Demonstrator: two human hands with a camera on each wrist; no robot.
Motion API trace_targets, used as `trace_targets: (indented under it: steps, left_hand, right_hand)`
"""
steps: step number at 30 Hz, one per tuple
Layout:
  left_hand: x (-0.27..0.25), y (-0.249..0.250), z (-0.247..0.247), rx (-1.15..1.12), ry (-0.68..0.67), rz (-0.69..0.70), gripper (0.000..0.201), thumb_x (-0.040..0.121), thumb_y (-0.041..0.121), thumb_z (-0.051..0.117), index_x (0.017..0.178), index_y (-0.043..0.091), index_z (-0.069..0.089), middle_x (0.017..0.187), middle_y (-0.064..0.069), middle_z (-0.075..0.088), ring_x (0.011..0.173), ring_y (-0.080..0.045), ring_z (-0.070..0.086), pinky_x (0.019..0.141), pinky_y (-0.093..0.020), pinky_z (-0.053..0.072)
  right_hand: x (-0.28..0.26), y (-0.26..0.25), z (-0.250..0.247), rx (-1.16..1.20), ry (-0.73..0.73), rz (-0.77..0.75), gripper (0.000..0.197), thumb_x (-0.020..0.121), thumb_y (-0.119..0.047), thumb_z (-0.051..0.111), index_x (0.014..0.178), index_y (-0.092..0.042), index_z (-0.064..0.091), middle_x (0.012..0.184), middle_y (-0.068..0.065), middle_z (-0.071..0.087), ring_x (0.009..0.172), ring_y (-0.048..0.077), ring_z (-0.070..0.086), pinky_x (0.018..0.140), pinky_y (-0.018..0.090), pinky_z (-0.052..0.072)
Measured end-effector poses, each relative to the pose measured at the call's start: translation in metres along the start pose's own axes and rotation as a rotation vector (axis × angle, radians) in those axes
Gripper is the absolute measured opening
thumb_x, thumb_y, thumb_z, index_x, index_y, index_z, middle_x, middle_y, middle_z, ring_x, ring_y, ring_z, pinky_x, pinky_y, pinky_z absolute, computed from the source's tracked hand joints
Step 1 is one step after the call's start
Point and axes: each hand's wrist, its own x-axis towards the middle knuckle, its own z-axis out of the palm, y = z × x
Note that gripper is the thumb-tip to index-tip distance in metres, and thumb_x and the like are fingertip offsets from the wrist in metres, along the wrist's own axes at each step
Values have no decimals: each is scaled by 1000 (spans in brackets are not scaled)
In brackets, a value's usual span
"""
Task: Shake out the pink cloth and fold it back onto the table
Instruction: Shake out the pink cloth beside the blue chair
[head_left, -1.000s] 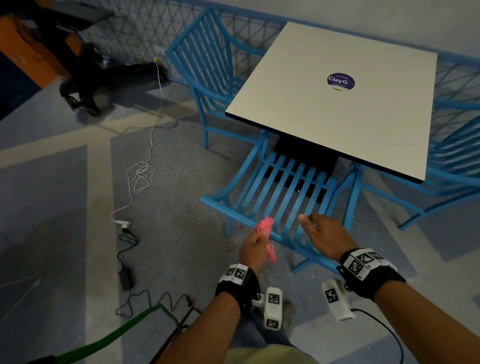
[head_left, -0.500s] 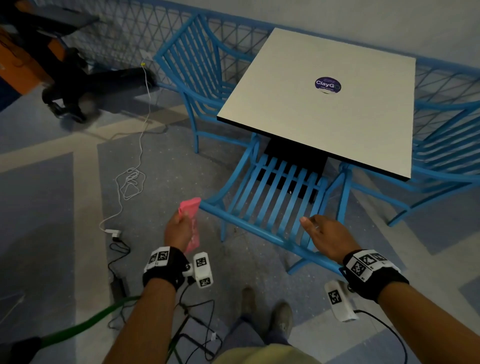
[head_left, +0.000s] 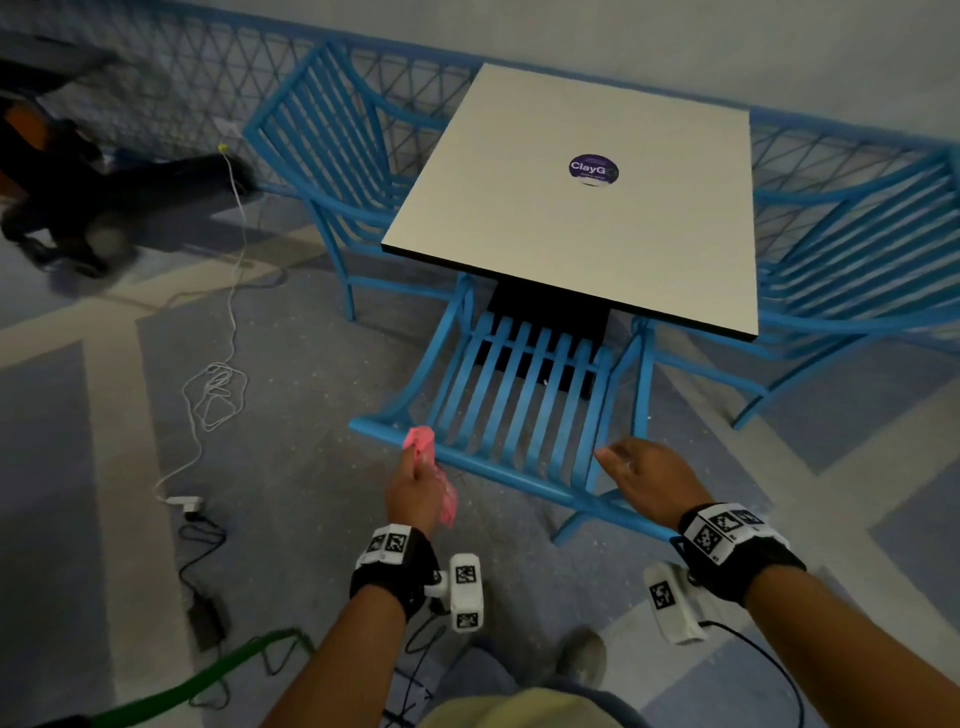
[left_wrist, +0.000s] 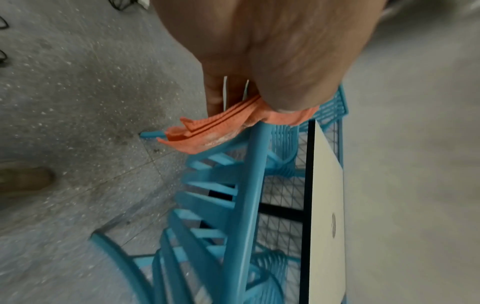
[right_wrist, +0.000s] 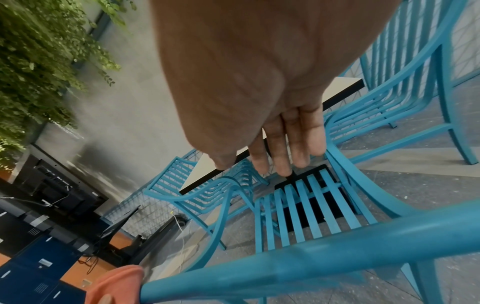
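The left hand (head_left: 415, 488) clenches the pink cloth (head_left: 422, 441), a ribbed, soft fabric bunched into a crumpled wad; one end sticks up above the fist, the other trails below the palm. In the left wrist view its stacked layers show fine parallel ridges. The cloth hangs in the air just beside the top rail of the nearest chair (head_left: 524, 405), off the counter (head_left: 571, 218). The right hand (head_left: 649, 478) holds nothing, its fingers (right_wrist: 291, 144) straight and together, palm down over the same chair's rail. Three blue chairs of slatted metal tubing stand around the square, smooth, off-white counter with its thin black edge. One round purple sticker (head_left: 593, 169) on it reads "ClayG". A thin white cable (head_left: 215, 395) lies coiled on the speckled grey floor.
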Motion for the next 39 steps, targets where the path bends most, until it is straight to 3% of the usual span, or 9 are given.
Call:
trace_targets:
  steps: [2, 6, 12, 15, 18, 23, 27, 35, 39]
  left_hand:
    - [-15, -5, 20, 66, -36, 21, 40, 109, 9, 45, 145, 21, 57, 129, -2, 67, 44, 15, 56, 46, -1, 42]
    - [-47, -7, 54, 145, -71, 30, 36, 110, 15, 43, 141, 26, 58, 74, 23, 65, 41, 16, 53, 42, 1, 39]
    - [-79, -22, 101, 227, -141, 53, 30, 110, 21, 45, 131, 18, 66, 46, 16, 63, 36, 7, 52, 42, -5, 41]
    - [-92, -35, 125, 281, -201, 63, 28, 109, 34, 46, 129, 35, 66, 92, 17, 79, 74, 11, 67, 70, 2, 43]
    - [-103, -48, 146, 324, -238, 42, 27, 106, 45, 50, 123, 43, 70, 119, 8, 73, 115, -13, 67, 94, -18, 41]
    - [-126, -65, 183, 446, -269, 135, 23, 106, 45, 43, 111, 43, 65, 82, 3, 71, 79, -20, 72, 76, -32, 59]
    - [-146, -71, 208, 653, -262, 215, 31, 109, 31, 40, 133, 28, 59, 96, 1, 68, 90, -25, 68, 77, -28, 45]
    - [-184, -75, 254, 916, -398, 233, 44, 105, 20, 47, 148, 32, 48, 130, -11, 68, 117, -35, 65, 95, -35, 49]
    - [-187, -91, 276, 814, -646, 115, 47, 97, 48, 40, 107, 17, 73, 112, -16, 75, 106, -35, 70, 97, -45, 56]
  right_hand:
    - [-3, 13, -1, 3, 5, 9, 46, 96, -51, 46, 113, -14, 66, 116, 7, 70, 103, 24, 65, 79, 30, 44]
    - [-11, 41, -5, 14, 15, 36, 42, 94, -50, 51, 113, -16, 67, 116, 6, 70, 103, 23, 65, 82, 32, 48]
    - [-29, 82, -14, 61, 29, 71, 39, 94, -43, 55, 115, -12, 66, 118, 9, 70, 104, 26, 64, 82, 31, 45]
    - [-38, 104, -15, 89, 55, 95, 39, 94, -44, 55, 115, -13, 66, 117, 8, 70, 103, 25, 65, 82, 30, 46]
    - [-47, 127, -15, 97, 72, 120, 39, 93, -45, 56, 115, -14, 65, 116, 8, 71, 102, 25, 66, 80, 29, 44]
    - [-66, 160, -15, 124, 83, 164, 39, 92, -44, 58, 116, -15, 65, 116, 6, 71, 103, 23, 66, 84, 31, 47]
    - [-81, 183, -14, 140, 83, 200, 37, 91, -42, 60, 117, -16, 64, 116, 6, 71, 103, 23, 66, 86, 32, 49]
    - [-102, 212, -19, 177, 130, 249, 37, 91, -39, 62, 119, -14, 64, 116, 7, 70, 103, 24, 66, 81, 28, 45]
    - [-109, 218, -24, 183, 188, 267, 36, 91, -37, 62, 118, -12, 64, 114, 7, 71, 101, 25, 67, 78, 26, 43]
